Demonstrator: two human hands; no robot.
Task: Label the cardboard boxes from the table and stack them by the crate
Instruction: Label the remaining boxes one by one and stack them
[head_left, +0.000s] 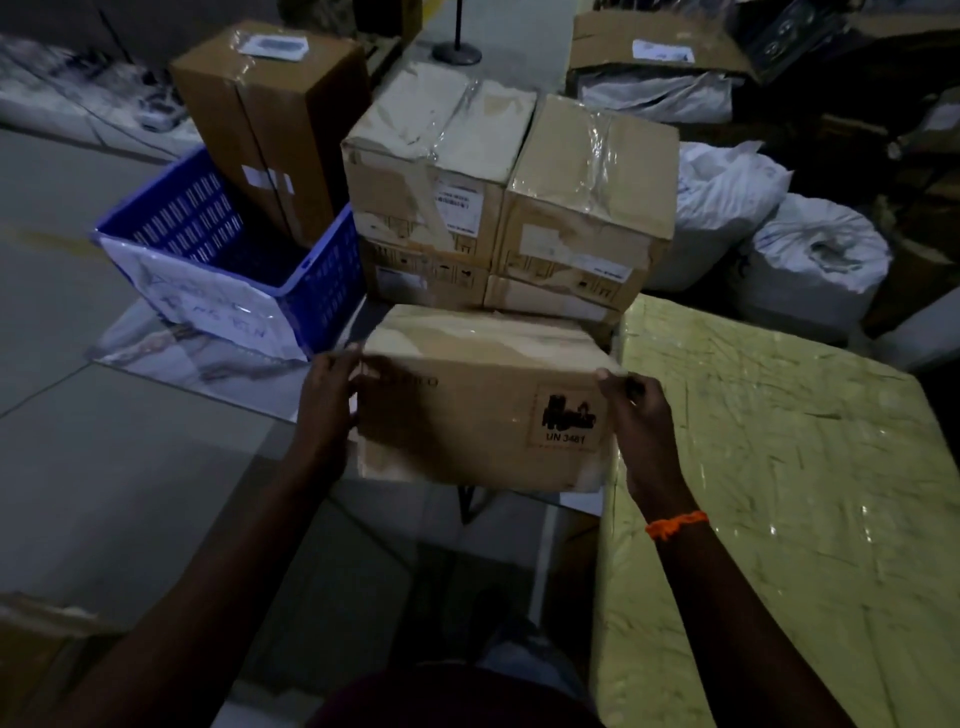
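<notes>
I hold a taped cardboard box (467, 410) in the air between both hands, its near face printed with a "UN 3481" mark. My left hand (327, 400) grips its left end and my right hand (636, 415) grips its right end, thumb on the top edge. Just beyond it stands a stack of similar cardboard boxes (504, 208) on the floor. A blue slatted crate (234, 249) with a white paper sign on its front sits left of the stack. The table (779, 493), wrapped in yellow-green plastic, lies to my right.
A tall brown carton (270, 124) with a label on top stands behind the crate. White sacks (810, 249) and an open carton (660, 57) crowd the back right. A plastic sheet (171, 358) lies on the grey tiled floor by the crate.
</notes>
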